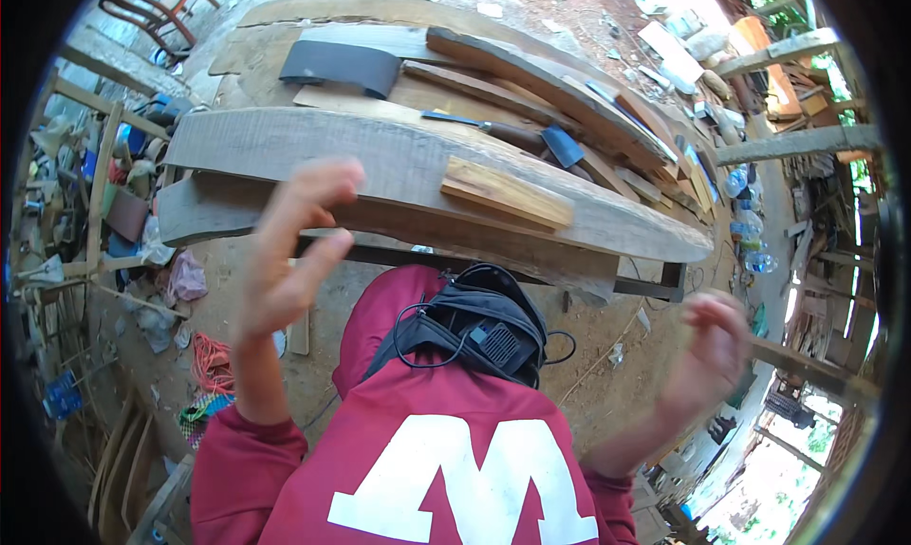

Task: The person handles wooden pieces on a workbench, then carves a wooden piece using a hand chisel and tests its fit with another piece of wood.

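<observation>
My left hand [302,237] is raised in front of the near edge of a thick grey-brown plank [313,142], thumb and fingers apart, holding nothing. Off to the right, past the plank's end, my right hand [710,346] hangs in the air. Motion blurs its fingers, which are loosely bent with nothing visible in them. A short, lighter wood block [508,194] lies on the plank. Behind it are a chisel-like tool with a dark handle [517,135] and a blue blade-like piece [562,147]. A dark, curved sanding belt [340,66] rests further back on the left.
Several long boards [550,85] are stacked at the back of the bench. A black bag [474,322] hangs at my front. Left stands a wooden frame [102,184] amid clutter, with orange cord [211,363] on the floor. Plastic bottles [750,227] and timber rails [797,145] are at right.
</observation>
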Available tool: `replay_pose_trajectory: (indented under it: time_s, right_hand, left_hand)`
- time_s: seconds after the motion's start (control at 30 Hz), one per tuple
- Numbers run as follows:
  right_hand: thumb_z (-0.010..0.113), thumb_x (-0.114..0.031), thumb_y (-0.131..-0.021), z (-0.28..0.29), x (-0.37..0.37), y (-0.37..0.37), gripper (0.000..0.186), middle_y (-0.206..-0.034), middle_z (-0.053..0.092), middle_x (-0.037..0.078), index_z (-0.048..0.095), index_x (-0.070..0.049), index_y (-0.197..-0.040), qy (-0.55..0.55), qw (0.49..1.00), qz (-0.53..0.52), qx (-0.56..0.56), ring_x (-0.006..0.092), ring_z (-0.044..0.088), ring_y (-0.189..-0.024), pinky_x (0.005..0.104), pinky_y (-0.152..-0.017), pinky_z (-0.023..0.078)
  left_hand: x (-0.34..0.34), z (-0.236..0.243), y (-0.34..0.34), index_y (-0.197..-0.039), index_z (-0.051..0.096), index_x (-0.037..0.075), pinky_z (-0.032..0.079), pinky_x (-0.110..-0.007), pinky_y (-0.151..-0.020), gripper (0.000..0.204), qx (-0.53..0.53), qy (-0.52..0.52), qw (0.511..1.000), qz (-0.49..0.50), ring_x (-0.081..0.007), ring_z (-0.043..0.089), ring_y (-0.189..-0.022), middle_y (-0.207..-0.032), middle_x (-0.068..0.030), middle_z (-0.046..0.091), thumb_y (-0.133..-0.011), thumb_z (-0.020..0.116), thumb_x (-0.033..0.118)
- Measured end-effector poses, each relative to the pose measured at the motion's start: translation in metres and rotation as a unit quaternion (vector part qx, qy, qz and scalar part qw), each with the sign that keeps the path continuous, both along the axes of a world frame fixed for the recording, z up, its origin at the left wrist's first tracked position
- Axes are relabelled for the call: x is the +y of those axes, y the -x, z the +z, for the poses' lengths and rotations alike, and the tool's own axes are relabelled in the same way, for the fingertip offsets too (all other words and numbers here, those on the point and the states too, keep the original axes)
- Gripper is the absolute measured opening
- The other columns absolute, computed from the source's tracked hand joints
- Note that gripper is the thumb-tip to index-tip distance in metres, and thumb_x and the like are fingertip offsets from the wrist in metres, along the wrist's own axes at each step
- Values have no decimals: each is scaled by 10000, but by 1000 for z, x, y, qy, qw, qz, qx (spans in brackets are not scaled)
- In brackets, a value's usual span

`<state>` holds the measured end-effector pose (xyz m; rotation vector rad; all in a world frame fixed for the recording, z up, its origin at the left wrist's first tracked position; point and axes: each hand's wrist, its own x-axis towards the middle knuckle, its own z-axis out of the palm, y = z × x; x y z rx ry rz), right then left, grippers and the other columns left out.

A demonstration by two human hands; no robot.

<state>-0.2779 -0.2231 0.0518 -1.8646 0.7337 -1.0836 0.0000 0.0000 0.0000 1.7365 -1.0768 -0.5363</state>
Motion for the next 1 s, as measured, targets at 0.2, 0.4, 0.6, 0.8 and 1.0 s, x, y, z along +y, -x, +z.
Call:
replay_pose_trajectory:
  time_s: [0.2, 0.4, 0.6, 0.8, 1.0]
  right_hand:
    - [568, 30, -782, -74, 20, -63, 137, -905, 623, 102, 632, 7, -902, -192, 953, 157, 174, 160, 586, -842, 262, -749, 449]
    - [719, -78, -631, -90, 36, -98, 287, -971, 601, 40, 671, -88, -914, -5, 836, 482, 261, 249, 514, -955, 357, -836, 427]
    - [703, -239, -679, -96, 36, -113, 205, -890, 606, 10, 676, -101, -828, 127, 801, 522, 263, 199, 533, -900, 337, -777, 409]
    - [710, -264, -690, -103, 21, -121, 193, -728, 593, 25, 654, -84, -732, 129, 813, 496, 277, 193, 556, -745, 315, -659, 411]
    - [684, -170, -742, -100, -11, -121, 219, -813, 644, 94, 653, -23, -901, -84, 817, 483, 304, 239, 595, -787, 329, -743, 463]
  left_hand:
    - [27, -93, 47, -1104, 576, 5, 468, -278, -721, 306, 196, -193, 959, -65, -166, 574, -880, -1041, -105, 601, -800, 543, 10]
    - [28, -107, 60, -1045, 620, 20, 458, -278, -751, 260, 248, -157, 956, 3, -175, 581, -877, -1006, -108, 616, -810, 632, 132]
    - [18, -117, 68, -878, 606, 0, 473, -287, -692, 242, 203, -105, 971, 70, -193, 595, -736, -822, -98, 625, -773, 679, 206]
    - [7, -115, 86, -894, 610, 0, 454, -249, -631, 253, 370, -111, 912, 135, -103, 560, -674, -735, -48, 619, -808, 664, 231]
    - [-8, -114, 95, -941, 621, 10, 418, -220, -583, 250, 390, -101, 905, 138, -56, 511, -642, -698, -13, 588, -804, 678, 211]
